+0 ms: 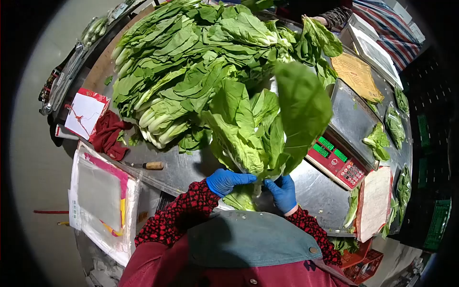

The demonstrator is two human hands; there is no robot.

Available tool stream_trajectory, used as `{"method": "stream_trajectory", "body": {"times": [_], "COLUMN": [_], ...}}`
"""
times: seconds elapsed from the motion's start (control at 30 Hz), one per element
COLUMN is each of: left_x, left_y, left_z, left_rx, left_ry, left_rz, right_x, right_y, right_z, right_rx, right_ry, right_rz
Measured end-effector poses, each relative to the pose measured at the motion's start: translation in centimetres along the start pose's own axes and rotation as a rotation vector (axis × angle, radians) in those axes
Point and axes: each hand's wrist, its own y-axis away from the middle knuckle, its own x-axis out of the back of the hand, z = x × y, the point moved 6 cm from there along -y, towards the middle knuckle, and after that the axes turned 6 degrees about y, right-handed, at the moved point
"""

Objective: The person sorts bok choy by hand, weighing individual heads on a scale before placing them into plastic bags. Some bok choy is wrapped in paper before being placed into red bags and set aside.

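Note:
In blue gloves, my two hands work close together at the table's near edge. My left hand [231, 182] is closed around the base of a bunch of leafy greens [244, 148]. My right hand [282, 192] pinches the same bunch from the other side, near its stems. The bunch's broad leaves fan away from me, and one large leaf on the right is blurred. Pale stems and a few leaves poke out below my hands. Beyond the bunch lies a big heap of similar leafy greens [177, 71], many with white stems.
A red scale [334, 160] with lit green digits stands on the right. A wooden-handled knife [152, 165] and a dark red cloth [109, 135] lie left. Stacked plastic bags [98, 191] sit at lower left. Another person's hand [319, 20] touches greens at the back.

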Motion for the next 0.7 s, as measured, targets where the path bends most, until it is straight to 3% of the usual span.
{"method": "stream_trajectory", "body": {"times": [0.27,0.37,0.43,0.47,0.53,0.57,0.63,0.67,0.7], "left_x": [0.3,0.1,0.4,0.3,1.9,2.3,0.0,-1.3,-1.4], "left_y": [-0.1,0.3,0.7,1.1,1.0,0.8,0.4,0.0,-1.0], "left_z": [1.6,2.5,4.1,4.5,4.4,4.1,4.3,4.0,2.2], "left_rx": [-0.088,-0.178,-0.177,-0.14,-0.121,-0.114,-0.245,-0.279,-0.176], "left_ry": [0.312,0.453,0.42,0.362,0.138,0.031,-0.22,-0.407,-0.513], "left_rz": [-0.133,-0.39,-0.317,-0.21,0.062,0.132,0.196,0.187,0.138], "right_x": [-1.1,0.5,2.9,4.3,5.5,5.5,4.7,3.4,2.1], "right_y": [-0.1,0.1,0.1,0.2,0.4,0.8,1.1,1.0,0.8], "right_z": [-1.5,0.8,2.4,2.9,-0.3,-2.0,-3.3,-3.6,-3.5], "right_rx": [-0.273,-0.395,-0.464,-0.215,-0.069,-0.025,0.136,0.187,0.194], "right_ry": [-0.443,-0.354,0.232,0.549,1.412,1.235,1.066,0.88,0.769], "right_rz": [-0.149,-0.227,-0.333,-0.241,-0.111,0.02,0.085,-0.016,-0.06]}}
